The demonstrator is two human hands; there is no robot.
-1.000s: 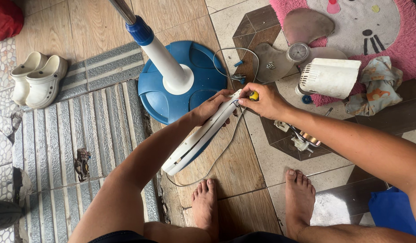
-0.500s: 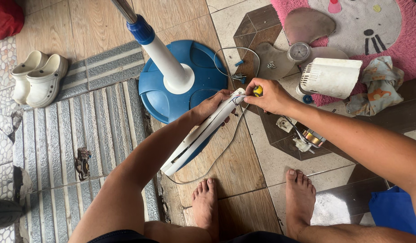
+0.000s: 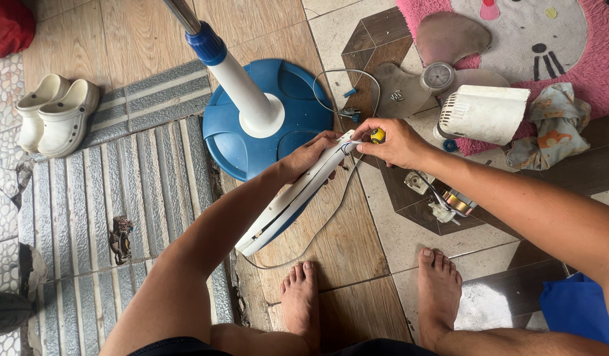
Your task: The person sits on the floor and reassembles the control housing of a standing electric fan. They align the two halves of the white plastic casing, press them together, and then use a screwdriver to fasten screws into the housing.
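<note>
Fingers (image 3: 377, 128) of right hand (image 3: 393, 142) clenched round a yellow-and-black screwdriver handle (image 3: 377, 136), pressed to the upper end of a white panel (image 3: 294, 198). Left hand (image 3: 311, 153) curled under that same end, fingers closed on the panel's edge, holding it tilted above the floor. Panel long, white with a blue underside, running from the hands down toward the left foot (image 3: 303, 300); one thin cord (image 3: 331, 217) trailing from it. Just beyond the hands, one blue round base (image 3: 238, 142) with one white pole (image 3: 242, 89) rising from it. To the right, one white motor housing (image 3: 482, 113), one blade set (image 3: 436, 76), one small motor part (image 3: 449, 204), one crumpled cloth (image 3: 548, 125), one pink rug (image 3: 581, 72). Far left, two white clogs (image 3: 54, 112) side by side on the floor. Two bare feet in view, right foot (image 3: 439, 290) on tile.
</note>
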